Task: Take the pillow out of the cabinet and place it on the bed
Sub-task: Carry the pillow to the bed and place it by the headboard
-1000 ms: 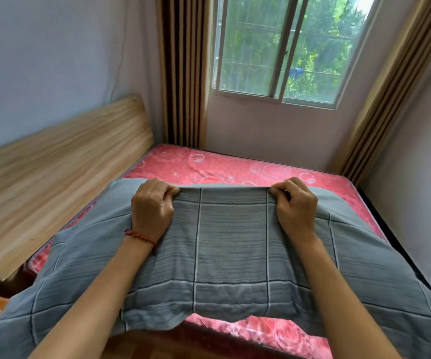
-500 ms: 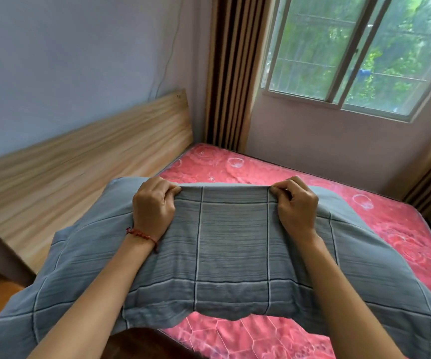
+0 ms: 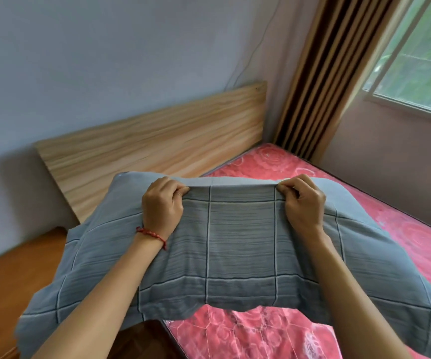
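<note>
Here, grey pillow (image 3: 240,244) held above bed (image 3: 403,229), left hand (image 3: 162,203) and right hand (image 3: 302,206) pinching its far edge

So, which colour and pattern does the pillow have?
Grey, with fine stripes and a thin-lined check; the pillow shows clearly in the head view.

1 pillow (image 3: 240,244), 2 hands, 1 bed (image 3: 403,229), 1 headboard (image 3: 152,146), 1 curtain (image 3: 323,73), 1 window (image 3: 421,60).
</note>
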Demonstrator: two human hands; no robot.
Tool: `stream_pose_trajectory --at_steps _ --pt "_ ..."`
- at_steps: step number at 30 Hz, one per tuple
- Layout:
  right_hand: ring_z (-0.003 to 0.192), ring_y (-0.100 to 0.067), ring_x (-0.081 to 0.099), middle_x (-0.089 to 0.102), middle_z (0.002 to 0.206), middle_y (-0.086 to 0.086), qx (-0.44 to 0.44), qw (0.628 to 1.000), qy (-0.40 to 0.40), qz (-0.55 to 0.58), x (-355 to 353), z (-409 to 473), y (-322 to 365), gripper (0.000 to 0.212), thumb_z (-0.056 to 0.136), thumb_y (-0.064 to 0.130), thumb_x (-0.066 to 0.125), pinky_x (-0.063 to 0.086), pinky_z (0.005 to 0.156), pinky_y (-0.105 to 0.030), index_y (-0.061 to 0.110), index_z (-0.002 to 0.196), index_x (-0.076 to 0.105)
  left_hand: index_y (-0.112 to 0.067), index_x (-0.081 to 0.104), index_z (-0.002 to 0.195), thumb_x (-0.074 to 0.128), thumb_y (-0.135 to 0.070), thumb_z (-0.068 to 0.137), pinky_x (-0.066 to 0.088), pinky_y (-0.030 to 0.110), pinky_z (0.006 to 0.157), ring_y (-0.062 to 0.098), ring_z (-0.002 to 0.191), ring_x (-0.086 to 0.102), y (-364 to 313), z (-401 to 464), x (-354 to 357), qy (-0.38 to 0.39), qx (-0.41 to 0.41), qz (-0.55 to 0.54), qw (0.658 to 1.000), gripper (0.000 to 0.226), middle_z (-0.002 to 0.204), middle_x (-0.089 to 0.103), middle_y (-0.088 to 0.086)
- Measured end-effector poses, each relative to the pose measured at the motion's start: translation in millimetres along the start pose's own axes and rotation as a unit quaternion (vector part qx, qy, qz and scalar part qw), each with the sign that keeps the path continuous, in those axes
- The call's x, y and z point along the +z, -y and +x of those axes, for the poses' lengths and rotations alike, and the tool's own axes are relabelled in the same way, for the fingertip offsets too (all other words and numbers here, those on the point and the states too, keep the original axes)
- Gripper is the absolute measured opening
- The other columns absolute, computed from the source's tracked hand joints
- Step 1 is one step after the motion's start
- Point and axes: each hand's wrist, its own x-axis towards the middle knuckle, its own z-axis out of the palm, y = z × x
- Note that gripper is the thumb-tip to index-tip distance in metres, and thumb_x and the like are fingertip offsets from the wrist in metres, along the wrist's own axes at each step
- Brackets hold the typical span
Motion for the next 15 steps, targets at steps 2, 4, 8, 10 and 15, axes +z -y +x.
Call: stream_pose_trajectory --at_steps 2,4,8,10,15 --pt "0.067 -0.013 0.052 0.063 0.069 -0.013 -0.003 1.000 0.015 0.007 22 10 -4 0.007 0.073 0.001 0.062 0.037 0.065 -0.012 0.000 0.067 0.066 -0.001 0.064 0.059 0.057 -0.002 0.075 0.040 0.024 0.059 0.029 0.056 0.061 15 3 2 0.000 -0.014 0.013 1.000 0.017 0.059 0.064 0.014" --pt "0.067 -0.016 0.054 0.062 0.069 -0.013 -0.004 0.999 0.028 0.017 44 19 -8 0.007 0.073 0.000 0.062 0.036 0.066 -0.009 0.000 0.067 0.066 -0.001 0.064 0.059 0.059 0.000 0.073 0.039 0.023 0.060 0.029 0.056 0.060 31 6 5 -0.003 -0.030 0.025 0.999 0.015 0.059 0.064 0.014" --pt "0.068 -0.016 0.054 0.062 0.068 -0.014 -0.010 0.998 0.056 0.026 87 32 -11 0.007 0.073 -0.002 0.062 0.035 0.067 -0.007 0.000 0.067 0.065 0.000 0.063 0.059 0.064 0.006 0.070 0.037 0.020 0.058 0.028 0.055 0.060 62 9 9 -0.011 -0.059 0.045 0.997 0.013 0.058 0.064 0.014" --pt "0.068 -0.014 0.053 0.063 0.069 -0.014 -0.013 0.997 0.071 0.026 109 38 -13 0.007 0.073 -0.003 0.062 0.035 0.068 -0.005 0.000 0.067 0.065 -0.001 0.063 0.059 0.064 0.007 0.070 0.036 0.019 0.058 0.027 0.055 0.059 79 9 12 -0.015 -0.070 0.054 0.996 0.013 0.057 0.063 0.013" --pt "0.070 -0.011 0.052 0.063 0.071 -0.012 -0.014 0.994 0.102 0.029 162 51 -15 0.008 0.073 -0.004 0.062 0.035 0.069 -0.005 0.001 0.068 0.066 -0.002 0.063 0.059 0.059 -0.002 0.074 0.036 0.019 0.059 0.014 0.064 0.047 125 11 22 -0.022 -0.102 0.052 0.993 0.016 0.057 0.063 0.013"
